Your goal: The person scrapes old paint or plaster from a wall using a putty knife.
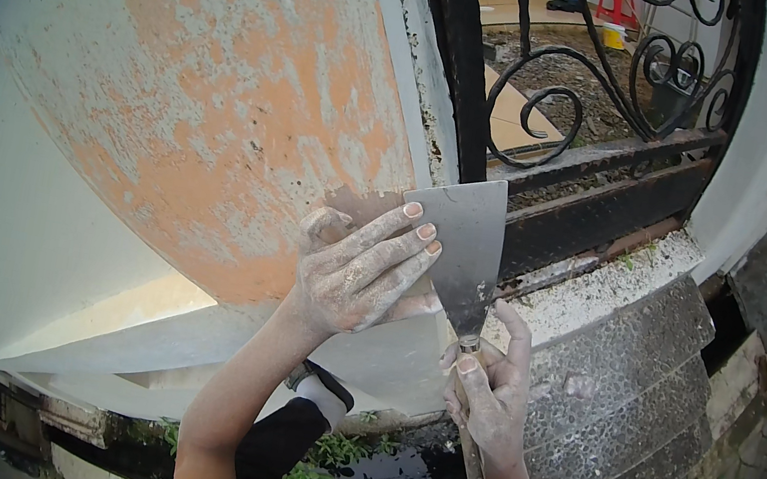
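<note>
My right hand (497,396) is closed around the handle of a broad scraper (465,238), its wide metal blade pointing up. Dust coats both hands. My left hand (360,271) reaches in from the lower left with its fingers stretched out. Its fingertips touch the left edge of the blade, while the little finger is bent and the thumb is partly hidden. Behind my left hand stands a curved wall (217,80) with worn paint, orange showing through pale grey patches. A darker grey patch beside the fingers is too covered to make out.
A black iron gate (601,210) with scrolls stands to the right of the wall. Textured stone steps (605,403) descend at the right. Below, weeds (338,452) grow beside dark water. A red stool (618,3) and yellow container (613,37) are beyond the gate.
</note>
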The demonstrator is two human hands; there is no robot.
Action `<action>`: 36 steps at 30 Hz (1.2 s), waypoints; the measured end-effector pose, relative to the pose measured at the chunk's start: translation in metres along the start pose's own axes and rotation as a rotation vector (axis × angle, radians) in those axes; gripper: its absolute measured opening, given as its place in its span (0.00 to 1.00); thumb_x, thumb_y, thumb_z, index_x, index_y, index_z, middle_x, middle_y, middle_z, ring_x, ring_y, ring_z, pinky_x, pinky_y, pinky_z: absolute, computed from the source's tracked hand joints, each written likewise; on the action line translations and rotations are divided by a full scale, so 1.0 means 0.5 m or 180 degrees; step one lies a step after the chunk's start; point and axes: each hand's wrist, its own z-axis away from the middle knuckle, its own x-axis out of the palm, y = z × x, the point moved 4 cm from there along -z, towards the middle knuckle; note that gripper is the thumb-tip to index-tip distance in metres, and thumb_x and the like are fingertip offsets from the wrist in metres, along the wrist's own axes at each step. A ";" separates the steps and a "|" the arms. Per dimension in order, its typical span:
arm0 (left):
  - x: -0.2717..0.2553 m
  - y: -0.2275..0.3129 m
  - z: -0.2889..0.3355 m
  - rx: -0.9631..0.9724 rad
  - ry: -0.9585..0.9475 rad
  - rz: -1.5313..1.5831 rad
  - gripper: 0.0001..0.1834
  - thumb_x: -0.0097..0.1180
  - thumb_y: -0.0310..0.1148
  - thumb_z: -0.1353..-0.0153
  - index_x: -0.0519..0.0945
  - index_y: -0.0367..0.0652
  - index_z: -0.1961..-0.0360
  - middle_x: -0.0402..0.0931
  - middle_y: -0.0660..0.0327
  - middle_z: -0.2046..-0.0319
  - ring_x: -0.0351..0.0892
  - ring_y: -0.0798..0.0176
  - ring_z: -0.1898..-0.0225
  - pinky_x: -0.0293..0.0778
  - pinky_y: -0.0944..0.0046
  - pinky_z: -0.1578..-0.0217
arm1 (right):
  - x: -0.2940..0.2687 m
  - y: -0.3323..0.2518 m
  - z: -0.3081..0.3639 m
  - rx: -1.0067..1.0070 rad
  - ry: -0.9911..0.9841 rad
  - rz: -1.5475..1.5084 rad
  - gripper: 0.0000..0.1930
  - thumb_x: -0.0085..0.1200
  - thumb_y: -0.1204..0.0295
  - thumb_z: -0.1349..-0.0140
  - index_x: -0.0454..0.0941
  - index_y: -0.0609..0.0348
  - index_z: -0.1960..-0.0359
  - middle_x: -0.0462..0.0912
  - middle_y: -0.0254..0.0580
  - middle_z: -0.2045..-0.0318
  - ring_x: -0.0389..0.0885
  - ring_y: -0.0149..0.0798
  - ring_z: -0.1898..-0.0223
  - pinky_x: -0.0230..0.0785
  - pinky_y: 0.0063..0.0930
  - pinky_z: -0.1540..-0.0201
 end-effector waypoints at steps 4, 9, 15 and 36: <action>0.011 0.005 0.008 -0.0148 0.0089 0.0208 0.14 0.58 0.46 0.51 0.82 0.53 0.65 0.80 0.71 0.58 0.76 0.70 0.51 0.57 0.58 0.56 | -0.002 0.006 -0.007 0.0170 -0.0037 0.0050 0.29 0.41 0.79 0.37 0.44 0.54 0.36 0.75 0.42 0.68 0.65 0.18 0.83 0.58 0.11 0.83; 0.011 0.003 0.007 -0.0106 0.0040 0.0054 0.13 0.58 0.42 0.50 0.82 0.54 0.63 0.80 0.71 0.59 0.76 0.71 0.50 0.57 0.59 0.55 | -0.006 0.012 -0.006 -0.0009 -0.0015 0.0010 0.27 0.43 0.78 0.36 0.47 0.55 0.38 0.75 0.42 0.69 0.65 0.20 0.84 0.57 0.12 0.84; -0.001 -0.011 -0.002 -0.0041 0.0008 -0.0089 0.14 0.58 0.41 0.52 0.82 0.54 0.63 0.80 0.71 0.59 0.76 0.70 0.50 0.58 0.60 0.55 | -0.001 0.010 -0.006 0.0077 0.0043 0.0014 0.24 0.43 0.78 0.36 0.49 0.57 0.40 0.75 0.40 0.69 0.65 0.19 0.84 0.57 0.12 0.84; 0.014 0.003 -0.007 -0.0263 0.0214 0.0174 0.21 0.66 0.48 0.62 0.82 0.55 0.65 0.79 0.72 0.59 0.75 0.70 0.50 0.55 0.57 0.52 | -0.023 0.010 -0.010 -0.0221 0.0116 -0.0009 0.26 0.43 0.79 0.37 0.55 0.61 0.36 0.76 0.41 0.69 0.62 0.19 0.83 0.58 0.12 0.83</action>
